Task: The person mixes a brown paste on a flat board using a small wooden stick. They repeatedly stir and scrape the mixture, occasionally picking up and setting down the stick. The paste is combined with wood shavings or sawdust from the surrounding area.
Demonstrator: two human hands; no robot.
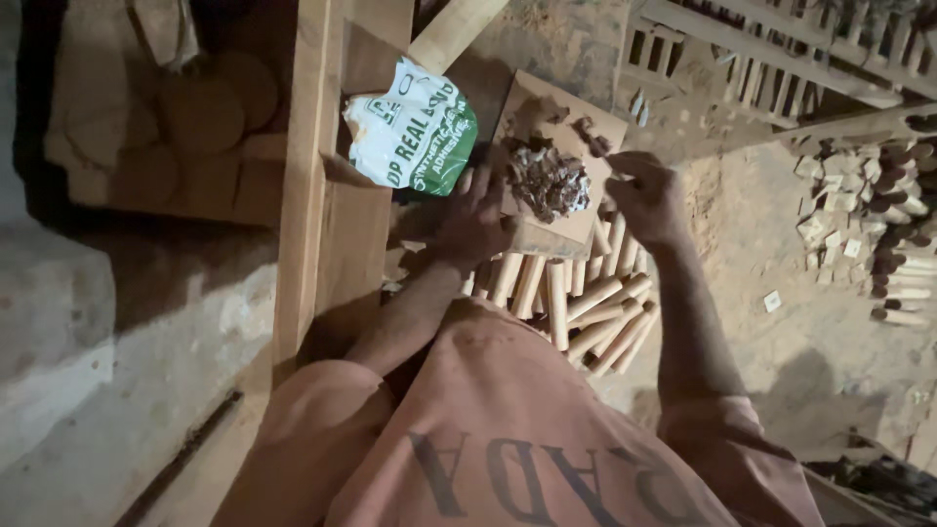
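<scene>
Board: one small square wooden board (561, 234), flat and pale, lying tilted over the dowels in front of the person.
Pile: one heap of brown crumbly scraps (547, 181) on the middle of the board; rough and flaky, the material I cannot tell in this dim light.
Dowels: about fifteen round wooden dowels (595, 312), pale and smooth, lying close together under and below the board.
Bag: one white and green plastic bag (415, 132), crumpled, just left of the board.
Left hand: the left hand (478, 220) is half open, fingers spread, resting on the left edge of the board beside the pile.
Right hand: the right hand (649, 195) is clenched, fingertips pinched on a small thin piece (597, 146) at the upper right of the board.
Far pieces: many short wooden pegs (893, 234) heaped at the right, well apart, on the dusty floor.
</scene>
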